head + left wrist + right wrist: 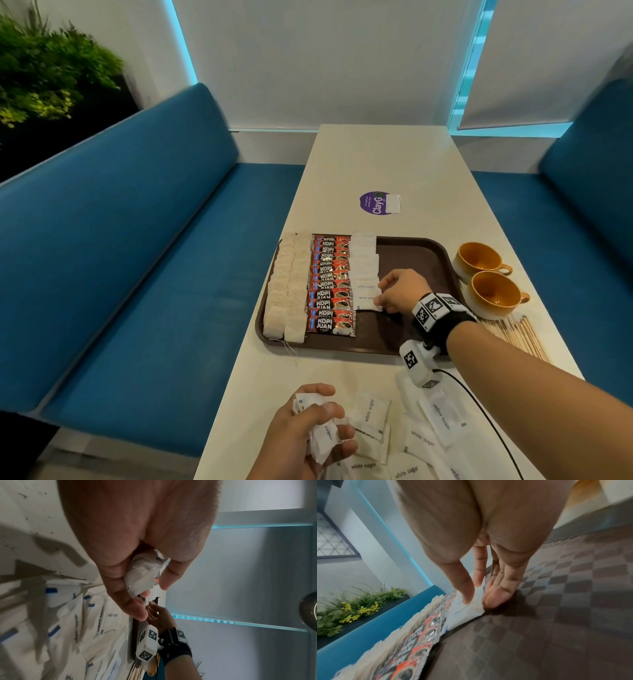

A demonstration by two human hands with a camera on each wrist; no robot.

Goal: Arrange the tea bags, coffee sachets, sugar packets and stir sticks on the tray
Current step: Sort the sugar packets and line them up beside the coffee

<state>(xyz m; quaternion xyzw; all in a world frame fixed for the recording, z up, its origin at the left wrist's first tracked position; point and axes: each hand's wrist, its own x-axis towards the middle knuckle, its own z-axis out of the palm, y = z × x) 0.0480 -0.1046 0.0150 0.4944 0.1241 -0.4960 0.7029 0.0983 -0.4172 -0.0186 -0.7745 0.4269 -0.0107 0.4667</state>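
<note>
"KOPI JUAN" reads loud and clear in white letters down the column of red-and-black coffee sachets point(330, 284) on the brown tray point(411, 253), the nearest sachet sharpest. "white sugar" shows in small print on the white sugar packets in the tray column point(365, 291), and again on the loose sugar packets point(371, 413) scattered on the near table, also legible from the left wrist view point(112, 615). Farther up the table, a purple round sticker point(375, 203) says "ClayGo"; its smaller line is too tiny to read
</note>
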